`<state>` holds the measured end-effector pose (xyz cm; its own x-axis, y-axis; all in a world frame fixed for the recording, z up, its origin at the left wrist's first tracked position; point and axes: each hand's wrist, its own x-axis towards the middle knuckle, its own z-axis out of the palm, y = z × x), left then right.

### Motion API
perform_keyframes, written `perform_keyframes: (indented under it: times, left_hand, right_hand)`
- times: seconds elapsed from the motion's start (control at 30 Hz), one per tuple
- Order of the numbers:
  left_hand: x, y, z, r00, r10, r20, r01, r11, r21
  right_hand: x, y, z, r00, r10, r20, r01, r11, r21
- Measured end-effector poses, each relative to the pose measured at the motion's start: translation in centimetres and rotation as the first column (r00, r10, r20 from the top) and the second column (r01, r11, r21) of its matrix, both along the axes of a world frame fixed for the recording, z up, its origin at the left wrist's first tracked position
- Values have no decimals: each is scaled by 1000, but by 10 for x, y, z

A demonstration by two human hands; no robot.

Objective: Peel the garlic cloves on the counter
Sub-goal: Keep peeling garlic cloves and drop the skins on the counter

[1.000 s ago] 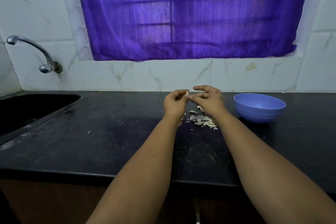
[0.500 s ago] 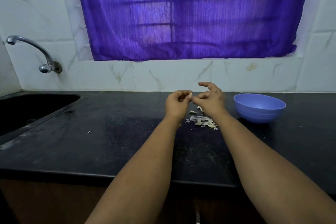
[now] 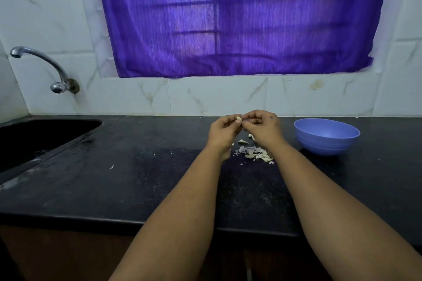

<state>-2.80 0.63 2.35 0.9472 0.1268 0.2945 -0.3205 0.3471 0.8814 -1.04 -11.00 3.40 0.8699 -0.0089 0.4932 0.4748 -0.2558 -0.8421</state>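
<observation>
The left hand (image 3: 225,129) and the right hand (image 3: 262,126) meet above the counter (image 3: 137,178), raised off its surface near the back edge, right of its middle. Both have their fingers curled inward. Between their fingertips sits a small pale garlic clove (image 3: 238,119): the left hand pinches it, and the right hand's thumb and forefinger close on it from the other side. How much skin is left on the clove is too small to tell.

Directly below the hands, on the dark counter, lies a loose heap of garlic skins (image 3: 255,154), pale and papery, with a few stray flakes around it. Just behind the heap, nearer the back edge, lie two small pale pieces (image 3: 242,141), one partly hidden by the right wrist; whether they are cloves or skins cannot be told.

A blue bowl (image 3: 327,136) stands upright on the counter to the right of the hands, near them but apart, close to the back edge. Its inside is not visible.

At the counter's left end is a dark sink (image 3: 41,137), with a metal tap (image 3: 45,68) on the tiled wall above it. A purple curtain (image 3: 239,18) hangs over the window behind the counter.
</observation>
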Motion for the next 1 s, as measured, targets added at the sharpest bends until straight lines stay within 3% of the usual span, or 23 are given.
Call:
perform_keyframes:
  times: [0.17, 0.43, 0.77, 1.0]
  left_hand:
    - [0, 2, 0, 1000, -2, 14, 2, 1000, -4]
    - [-2, 1, -1, 986, 116, 119, -143, 956, 257]
    - [-5, -1, -2, 956, 223, 191, -284, 868, 408]
    - [-4, 0, -3, 955, 239, 175, -289, 879, 379]
  right_hand:
    - [4, -2, -2, 1000, 5, 14, -6, 1000, 29]
    - [2, -3, 0, 999, 25, 20, -26, 999, 44]
    - [-10, 0, 5, 974, -176, 143, 202, 959, -197]
    - [-8, 2, 4, 978, -137, 157, 170, 960, -223]
